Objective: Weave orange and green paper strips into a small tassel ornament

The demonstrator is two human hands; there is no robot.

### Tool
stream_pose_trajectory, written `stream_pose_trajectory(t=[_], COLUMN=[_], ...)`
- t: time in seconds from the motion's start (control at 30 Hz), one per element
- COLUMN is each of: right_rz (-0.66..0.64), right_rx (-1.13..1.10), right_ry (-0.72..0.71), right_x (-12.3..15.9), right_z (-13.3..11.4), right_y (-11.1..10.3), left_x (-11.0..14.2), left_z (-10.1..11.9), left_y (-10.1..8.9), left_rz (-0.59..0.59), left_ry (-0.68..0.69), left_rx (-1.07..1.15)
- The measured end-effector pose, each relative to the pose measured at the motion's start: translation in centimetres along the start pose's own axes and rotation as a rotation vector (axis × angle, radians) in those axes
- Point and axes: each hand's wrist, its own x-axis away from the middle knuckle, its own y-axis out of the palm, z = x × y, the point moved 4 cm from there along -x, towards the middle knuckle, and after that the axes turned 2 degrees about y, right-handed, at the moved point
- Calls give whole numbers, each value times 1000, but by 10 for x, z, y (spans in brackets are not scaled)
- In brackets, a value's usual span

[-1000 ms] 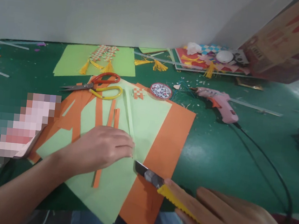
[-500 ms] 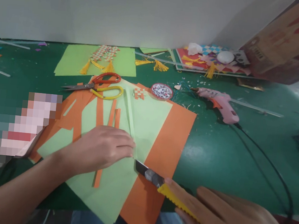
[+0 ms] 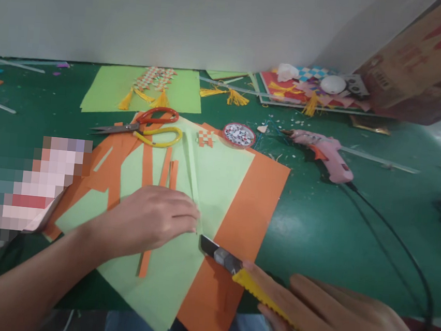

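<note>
1) Looking at a narrow pale green strip (image 3: 191,168), lying on top of a pale green sheet (image 3: 224,186), with its long axis running away from the body and slanting slightly leftwards
2) Holding the tip of a utility knife (image 3: 246,281) just beside the near end of the strip, showing no clear contact, and aiming the blade (image 3: 209,245) up and leftwards, across the strip's line
3) Covering the near part of the strip with the left hand (image 3: 157,216), being the nearer of the 2 hands; keeping fingers together and curling downwards, touching paper, but hiding whether pinching or only pressing
4) Closing the right hand (image 3: 340,323) around the knife, lying lower right of the strip and well apart from it, with 1 finger stretching along the yellow handle
5) Passing under the left hand with some orange strips (image 3: 164,168), and showing an orange sheet (image 3: 259,205) beneath the green one, on the right
6) Resting farther out: scissors (image 3: 157,128) at the far left of the sheet, a round dish (image 3: 239,135) by its far edge, and a pink glue gun (image 3: 319,151) to the right
</note>
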Motion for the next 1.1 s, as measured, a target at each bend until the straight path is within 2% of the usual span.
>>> stream_pose_trajectory(t=[0.47,0.8,1.1], right_rz=[70,76,58], right_rx=[31,96,57], right_ry=[-2,19,15], right_x=[-15,-8,-5], right_z=[-1,-3,0], right_y=[8,7,11], left_x=[0,-2,-1], left_z=[1,1,-2], left_y=[0,1,2], left_rz=[-19,-22,-59], left_ry=[-7,-3,-33], left_rx=[10,9,3])
